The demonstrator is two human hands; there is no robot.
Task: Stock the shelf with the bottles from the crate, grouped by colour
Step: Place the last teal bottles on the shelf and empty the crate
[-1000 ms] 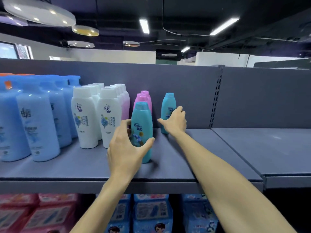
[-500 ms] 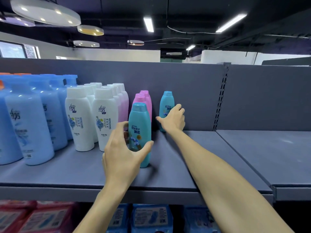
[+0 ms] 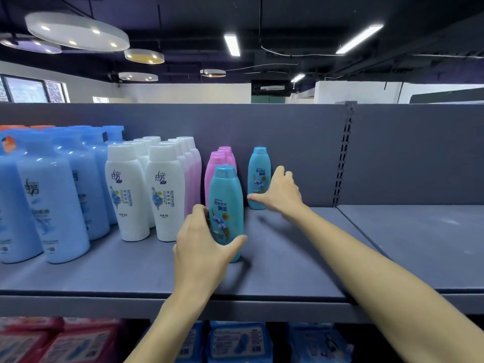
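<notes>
Head view, looking fwd and slightly down at a grey shop shelf [image 3: 275, 273] w/ a grey back panel [image 3: 288, 132]. The person's left hand [image 3: 203, 247] is curling round the lower part of the front teal bottle [image 3: 226, 205], thumb on its right side, fingers wrapping the left side; the bottle is standing upright on the shelf, near the front-middle. The right hand [image 3: 279, 192] is reaching further back, thumb stretched out to the left and touching the base area of the rear teal bottle [image 3: 258, 176]; its fingers are lying behind and beside that bottle's right side, so whether they are gripping it or just resting there cannot be told. The rear teal bottle is standing upright close to the back panel, apart from the front one. Directly behind the front teal bottle, pink bottles [image 3: 218, 163] are standing in a short row running back. To their left, white bottles [image 3: 125, 189] are sitting in two rows, w/ pale pink ones further back in the right-hand row. Further left, big light-blue bottles [image 3: 52, 200] are filling the shelf's left end. The shelf section at right [image 3: 419, 244] is a separate board past an upright slotted rail [image 3: 341, 158]. Below the shelf, red packs [image 3: 52, 341] and blue packs [image 3: 235, 341] are showing. Above, ceiling lights [image 3: 76, 31] are glowing.
</notes>
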